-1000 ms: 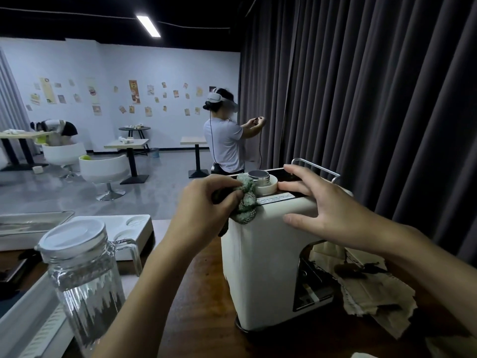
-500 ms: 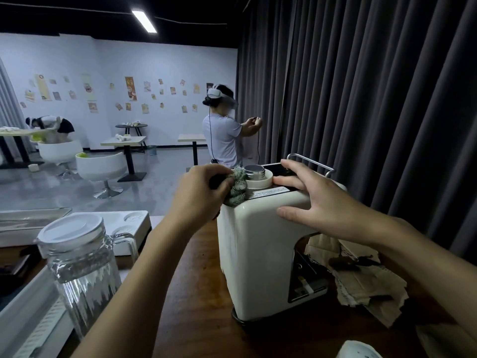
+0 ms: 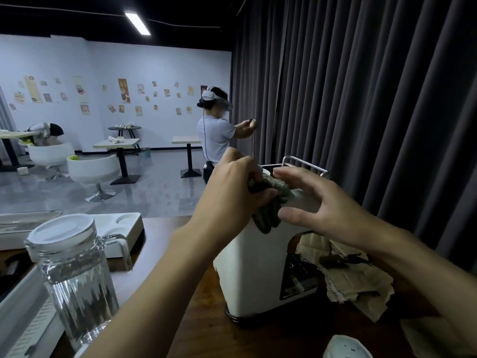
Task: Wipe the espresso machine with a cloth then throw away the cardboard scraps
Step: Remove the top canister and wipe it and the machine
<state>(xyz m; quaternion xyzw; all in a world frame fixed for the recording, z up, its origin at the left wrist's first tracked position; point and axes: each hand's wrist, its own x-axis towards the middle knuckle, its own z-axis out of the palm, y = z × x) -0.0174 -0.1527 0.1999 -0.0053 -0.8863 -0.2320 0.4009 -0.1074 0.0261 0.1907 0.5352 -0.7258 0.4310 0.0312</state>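
A white espresso machine (image 3: 258,267) stands on a dark wooden table (image 3: 206,329). My left hand (image 3: 232,195) grips a bunched green-grey cloth (image 3: 268,218) at the machine's top left edge, and part of the cloth hangs down over the side. My right hand (image 3: 320,205) is just right of the cloth at the machine's top, fingers spread and straight, thumb close to the cloth. Torn cardboard scraps (image 3: 361,285) lie on the table right of and behind the machine. The cap on top of the machine is hidden by my hands.
A lidded glass pitcher (image 3: 74,275) stands at the near left, a white tray (image 3: 121,223) behind it. A dark curtain (image 3: 361,99) hangs close behind the machine. A white object (image 3: 346,347) shows at the bottom edge. A person wearing a headset (image 3: 215,135) stands farther back.
My left hand has pushed the cloth rightward onto the machine's top, covering the metal cap. My right hand has loosened from the top edge and its fingers have spread.
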